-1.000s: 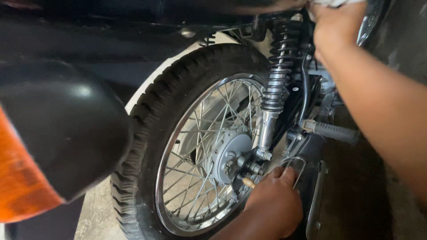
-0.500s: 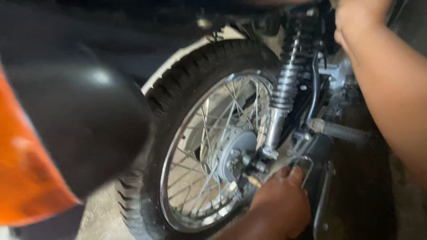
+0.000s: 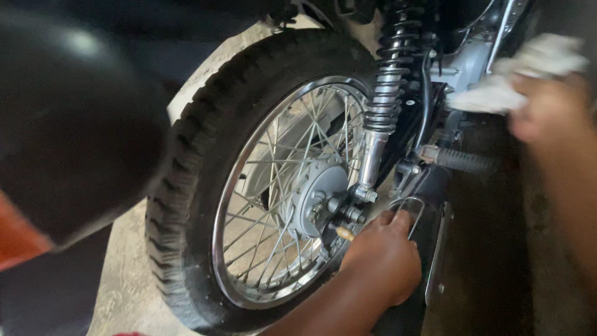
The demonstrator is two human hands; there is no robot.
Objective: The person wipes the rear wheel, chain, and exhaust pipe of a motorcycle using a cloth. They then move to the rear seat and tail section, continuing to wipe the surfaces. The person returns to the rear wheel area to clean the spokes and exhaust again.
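Note:
A motorcycle rear wheel [image 3: 186, 155] with chrome rim and spokes fills the middle of the head view. My left hand [image 3: 382, 255] comes up from the bottom and curls around a dark frame part beside the grey hub [image 3: 317, 186] and axle nut [image 3: 348, 211]. What its fingers grip is hidden; a small brass tip [image 3: 344, 234] shows next to the thumb. My right hand [image 3: 547, 115], blurred, holds a white cloth [image 3: 519, 74] against the bike's frame, right of the chrome shock absorber [image 3: 382, 106].
A rubber footpeg [image 3: 463, 162] sticks out to the right above a wire loop [image 3: 413, 208]. A black rounded shape [image 3: 68, 118] with an orange patch [image 3: 18, 239] below it blocks the left side. Concrete floor [image 3: 124, 274] lies under the tyre.
My right hand came down from the top edge with the white cloth to beside the frame. The view shifted, so the wheel sits higher. My left hand stayed by the axle.

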